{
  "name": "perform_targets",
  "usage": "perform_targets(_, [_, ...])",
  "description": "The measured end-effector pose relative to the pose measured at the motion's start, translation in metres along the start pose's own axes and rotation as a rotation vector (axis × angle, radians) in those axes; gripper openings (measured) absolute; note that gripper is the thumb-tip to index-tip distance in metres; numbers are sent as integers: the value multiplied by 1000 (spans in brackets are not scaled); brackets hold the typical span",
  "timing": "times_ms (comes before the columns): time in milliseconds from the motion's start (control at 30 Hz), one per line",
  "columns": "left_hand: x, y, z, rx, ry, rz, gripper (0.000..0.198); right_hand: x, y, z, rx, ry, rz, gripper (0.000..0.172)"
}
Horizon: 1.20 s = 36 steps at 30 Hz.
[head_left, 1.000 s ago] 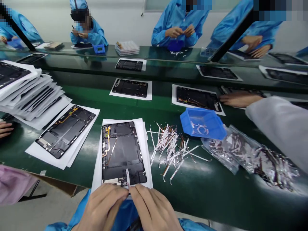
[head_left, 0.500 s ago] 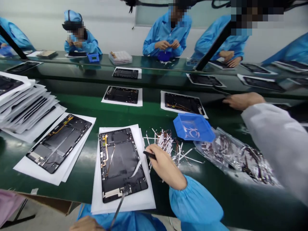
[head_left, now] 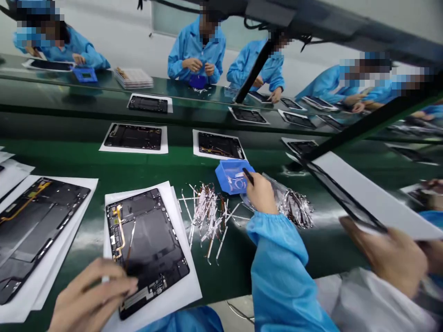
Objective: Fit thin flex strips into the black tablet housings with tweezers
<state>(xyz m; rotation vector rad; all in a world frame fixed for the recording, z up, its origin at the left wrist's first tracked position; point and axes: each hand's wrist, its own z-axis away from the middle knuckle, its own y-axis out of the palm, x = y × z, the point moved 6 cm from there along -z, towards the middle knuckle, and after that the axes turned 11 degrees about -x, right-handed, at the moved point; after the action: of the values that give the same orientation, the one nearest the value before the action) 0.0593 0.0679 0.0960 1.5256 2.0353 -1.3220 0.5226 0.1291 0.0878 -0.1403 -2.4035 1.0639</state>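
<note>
My right hand [head_left: 262, 191] is closed on a dark tweezer-like tool [head_left: 248, 176] at the right edge of a blue tray [head_left: 221, 179], which holds small clear and pale pieces. My left hand [head_left: 95, 293] is over the lower left corner of a black tablet housing [head_left: 152, 230]; it is blurred, and whether it pinches anything cannot be made out. The housing lies on white sheets [head_left: 190, 276] and has an orange flex cable at its upper left. Between housing and tray lies a pile of thin white and brown strips [head_left: 207, 212].
A second housing [head_left: 44, 226] lies on sheets at the left. Behind are more housings [head_left: 133, 137] on paper. A bag of strips [head_left: 297, 207] lies beyond my right hand. At the right, a co-worker's hands [head_left: 398, 258] hold a housing with white paper [head_left: 374, 193]. A dark bar crosses the upper right.
The view has swung right. My right hand has moved from beside the housing to the blue tray. My left hand has risen over the housing's corner. The co-worker now holds a papered housing.
</note>
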Motion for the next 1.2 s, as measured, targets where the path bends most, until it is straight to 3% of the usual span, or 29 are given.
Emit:
perform_targets(133, [12,20,-55,-31,41,42,10,11,-7,18,-5,-43,23,27])
perform_targets(200, [29,34,-68,7,-17,65,8,36,-10,40,-4,-98,-29,28])
perform_targets(267, [45,46,-72,68,-72,64,5,77,-10,76,27,-229,-183,26])
perform_targets(367, [66,60,-74,122,-136,14,4,138,4,142,298,-369,-417,29])
perform_targets(467, [78,70,-74,168,-171,-33,7,167,17,185,405,-379,-423,26])
perform_targets(567, [82,75,-72,205,-178,-63,8,169,26,199,414,-399,-395,24])
perform_targets(833, [76,68,-70,205,-138,-101,7,163,28,198,423,-394,-381,23])
perform_targets(933, [60,56,-72,175,-67,-51,9,164,29,198,438,-388,-367,23])
perform_targets(1100, [29,33,-71,68,165,44,16,165,29,197,452,-375,-362,23])
perform_targets(1200, [46,42,-68,83,24,-11,12,164,28,198,454,-367,-358,23])
